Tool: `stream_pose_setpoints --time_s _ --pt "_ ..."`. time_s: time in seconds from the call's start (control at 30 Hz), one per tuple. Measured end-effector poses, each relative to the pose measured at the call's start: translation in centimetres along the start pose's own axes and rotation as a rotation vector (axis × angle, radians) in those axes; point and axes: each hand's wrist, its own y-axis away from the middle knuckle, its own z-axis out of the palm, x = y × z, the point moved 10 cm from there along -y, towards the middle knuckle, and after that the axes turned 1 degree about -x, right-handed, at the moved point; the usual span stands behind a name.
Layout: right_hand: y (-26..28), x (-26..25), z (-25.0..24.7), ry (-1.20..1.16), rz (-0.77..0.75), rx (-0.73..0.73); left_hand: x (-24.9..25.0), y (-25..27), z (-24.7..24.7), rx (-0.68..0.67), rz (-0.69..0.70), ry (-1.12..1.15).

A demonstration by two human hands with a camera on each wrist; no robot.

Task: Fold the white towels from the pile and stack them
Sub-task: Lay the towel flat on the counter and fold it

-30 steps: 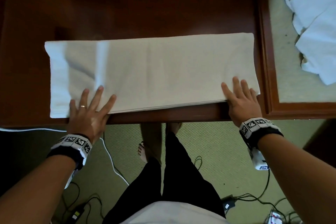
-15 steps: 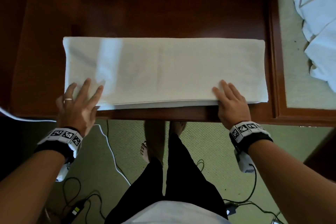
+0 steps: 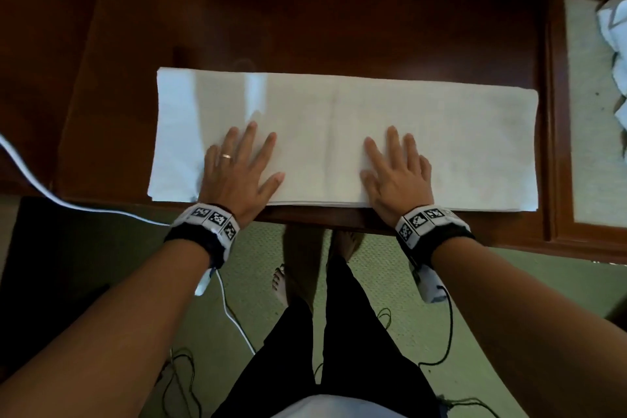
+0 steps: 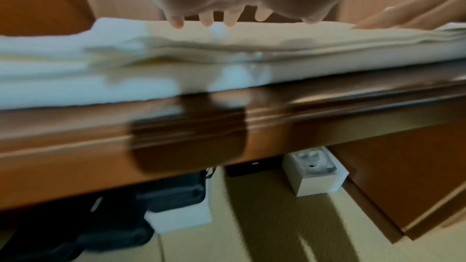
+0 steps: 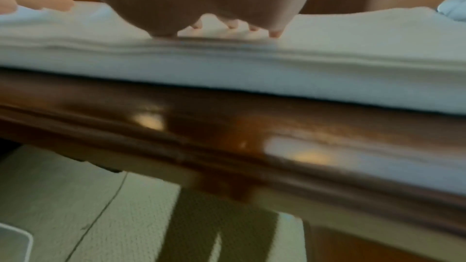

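Observation:
A white towel [image 3: 339, 112], folded into a long strip of several layers, lies along the front edge of the dark wooden table [image 3: 305, 10]. My left hand [image 3: 242, 166] lies flat on it left of centre, fingers spread and straight. My right hand [image 3: 397, 168] presses flat on it right of centre. In the left wrist view the left hand's fingertips [image 4: 206, 20] rest on the towel [image 4: 227, 61]. The right wrist view shows the towel's layered front edge [image 5: 227, 67] under the right palm. The pile of unfolded white towels [image 3: 615, 44] sits at the far right.
The pile lies on a pale inset surface [image 3: 590, 146] framed in wood, right of the table. A white cable [image 3: 84, 207] runs off the table's left front. Below the edge are green carpet [image 3: 258, 265], black cables, my legs and bare feet. Bags and boxes [image 4: 315, 172] sit under the table.
Both hands slid inward from the towel's front corners toward its middle and now lie flat further onto it. The view shifted left, so the towel sits further right in frame.

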Motion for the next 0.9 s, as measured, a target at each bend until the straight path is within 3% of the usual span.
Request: stream_pose_setpoints --time_s 0.13,0.23,0.3,0.37,0.43,0.5,0.63,0.77,0.83,0.9 --pt "0.3 1.2 1.7 0.038 -0.030 -0.065 -8.3 2.3 1.7 -0.115 -0.229 -0.016" --pt "0.1 1.1 0.9 0.045 -0.044 -0.050 -10.3 3.3 0.8 -0.132 -0.298 -0.043" --pt "-0.8 -0.2 -0.6 0.010 -0.071 0.007 -8.2 2.1 -0.2 -0.097 -0.301 -0.018" --pt "-1.6 -2.4 -1.7 0.015 -0.145 0.070 -3.7 0.0 -0.8 -0.053 -0.218 0.030" --pt "-2.5 -4.1 -1.3 0.028 -0.178 0.058 1.5 -1.9 -0.3 -0.057 -0.112 0.045" --pt "-3.0 -3.7 -0.2 0.033 -0.157 0.013 4.4 -3.2 1.0 -0.101 -0.092 0.054" --pt "-1.9 4.5 0.5 0.071 -0.107 -0.022 3.9 -4.4 2.1 -0.110 -0.170 0.107" --pt "1.0 18.3 -1.1 0.032 0.202 -0.060 3.4 -5.1 1.9 -0.129 -0.178 0.084" --pt "1.9 21.9 -1.8 0.006 0.314 -0.054 3.5 -5.7 1.8 -0.144 -0.192 0.072" --pt "2.0 23.0 -3.5 -0.064 0.333 0.070 3.5 -6.1 1.1 -0.142 -0.187 0.057"
